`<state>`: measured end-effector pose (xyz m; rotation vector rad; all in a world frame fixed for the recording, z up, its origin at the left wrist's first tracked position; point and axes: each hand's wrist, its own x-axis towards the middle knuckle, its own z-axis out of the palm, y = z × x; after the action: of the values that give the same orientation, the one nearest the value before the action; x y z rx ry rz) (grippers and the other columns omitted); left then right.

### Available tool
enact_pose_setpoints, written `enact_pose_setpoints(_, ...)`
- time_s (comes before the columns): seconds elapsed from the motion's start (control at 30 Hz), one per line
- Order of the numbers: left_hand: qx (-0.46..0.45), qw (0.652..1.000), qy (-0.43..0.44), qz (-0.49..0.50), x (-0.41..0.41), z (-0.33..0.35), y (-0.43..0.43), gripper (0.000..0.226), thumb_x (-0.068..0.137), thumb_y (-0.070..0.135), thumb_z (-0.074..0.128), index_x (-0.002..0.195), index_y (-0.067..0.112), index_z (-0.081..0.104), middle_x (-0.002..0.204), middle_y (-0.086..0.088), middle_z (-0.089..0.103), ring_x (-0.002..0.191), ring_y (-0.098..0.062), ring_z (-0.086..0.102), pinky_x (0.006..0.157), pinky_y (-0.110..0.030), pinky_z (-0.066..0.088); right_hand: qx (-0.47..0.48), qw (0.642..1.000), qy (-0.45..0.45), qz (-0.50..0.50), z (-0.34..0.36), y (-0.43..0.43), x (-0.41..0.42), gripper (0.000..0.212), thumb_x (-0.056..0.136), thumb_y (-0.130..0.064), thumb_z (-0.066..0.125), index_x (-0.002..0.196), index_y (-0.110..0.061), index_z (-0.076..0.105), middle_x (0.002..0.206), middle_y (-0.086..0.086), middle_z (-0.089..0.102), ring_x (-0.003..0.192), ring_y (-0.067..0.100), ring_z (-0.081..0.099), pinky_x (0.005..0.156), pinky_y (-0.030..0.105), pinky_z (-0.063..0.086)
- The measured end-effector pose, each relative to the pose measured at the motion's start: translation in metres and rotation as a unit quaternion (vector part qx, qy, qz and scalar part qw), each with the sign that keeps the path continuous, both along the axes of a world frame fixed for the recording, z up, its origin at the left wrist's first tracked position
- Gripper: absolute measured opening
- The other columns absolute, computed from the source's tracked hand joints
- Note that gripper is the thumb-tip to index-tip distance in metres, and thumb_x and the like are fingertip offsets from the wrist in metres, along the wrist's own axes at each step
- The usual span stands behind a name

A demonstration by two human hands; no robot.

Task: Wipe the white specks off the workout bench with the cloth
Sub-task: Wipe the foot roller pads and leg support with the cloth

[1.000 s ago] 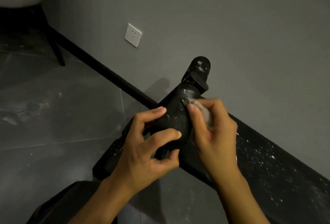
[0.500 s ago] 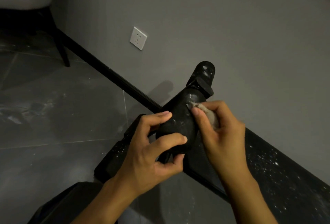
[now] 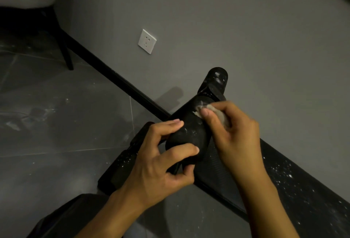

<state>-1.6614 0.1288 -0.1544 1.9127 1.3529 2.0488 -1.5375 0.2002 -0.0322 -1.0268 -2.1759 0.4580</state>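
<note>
Specks (image 3: 287, 176) of white dot the workout bench (image 3: 312, 209) near us on the right, not yet wiped. Our left grip (image 3: 157, 162) is curled round the near end of the black roller pad (image 3: 189, 135) to keep it steady. A bit farther, our right grip (image 3: 233, 133) pinches the cloth (image 3: 217, 113) and presses it on a white smear (image 3: 196, 113) on the pad. We think we are scrubbing this pad; next we must rub harder, then move to the bench's specks. Compared with a moment ago, the cloth has hardly moved.
</note>
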Motion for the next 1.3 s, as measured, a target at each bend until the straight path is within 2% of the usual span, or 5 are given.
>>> enact_pose_setpoints(0.2,0.005,1.000,0.018,0.011,-0.002,0.002,-0.001,0.043,0.077,0.013,0.078,0.113,0.026,0.059,0.134,-0.009,0.042,0.132,-0.033,0.049,0.095,-0.042,0.055,0.010,0.998,-0.022,-0.062,0.002,0.037,-0.017,0.014,0.098,-0.037,0.060,0.100,-0.026,0.067,0.089,-0.015,0.068,0.082,-0.002,0.064,0.068,0.008,0.045)
enact_pose_setpoints(0.63,0.019,0.997,0.066,0.019,0.001,0.010,-0.001,0.048,0.072,-0.003,0.071,0.110,0.024,0.060,0.140,-0.007,0.043,0.140,-0.030,0.042,0.112,-0.036,0.040,0.017,0.994,0.042,-0.095,-0.008,0.027,-0.002,0.007,0.098,-0.036,0.059,0.098,-0.030,0.063,0.085,-0.018,0.066,0.082,-0.002,0.063,0.066,0.007,0.044)
enact_pose_setpoints(0.87,0.011,0.998,0.055,0.006,0.002,0.008,-0.002,0.043,0.075,0.004,0.068,0.111,0.026,0.059,0.142,-0.005,0.040,0.141,-0.031,0.040,0.110,-0.038,0.043,0.033,0.999,0.041,0.003,-0.022,-0.011,0.016,0.021,0.100,-0.035,0.055,0.106,-0.019,0.067,0.093,-0.011,0.067,0.082,0.015,0.066,0.066,0.026,0.052)
enact_pose_setpoints(1.07,0.011,0.999,0.043,0.004,0.005,0.007,-0.001,0.045,0.072,0.002,0.068,0.109,0.026,0.059,0.142,-0.004,0.039,0.141,-0.032,0.041,0.107,-0.042,0.046,0.061,0.997,-0.001,-0.049,-0.009,0.030,-0.005,0.009,0.098,-0.035,0.059,0.102,-0.028,0.062,0.094,-0.010,0.066,0.086,-0.002,0.061,0.072,0.007,0.043)
enact_pose_setpoints(1.3,0.007,0.999,0.045,0.009,0.004,0.007,-0.003,0.043,0.075,0.003,0.068,0.111,0.025,0.060,0.143,-0.005,0.039,0.142,-0.032,0.041,0.106,-0.043,0.048,0.012,1.000,0.017,-0.012,-0.009,0.014,-0.004,0.011,0.100,-0.034,0.059,0.099,-0.025,0.067,0.089,-0.012,0.067,0.081,0.008,0.064,0.068,0.019,0.044)
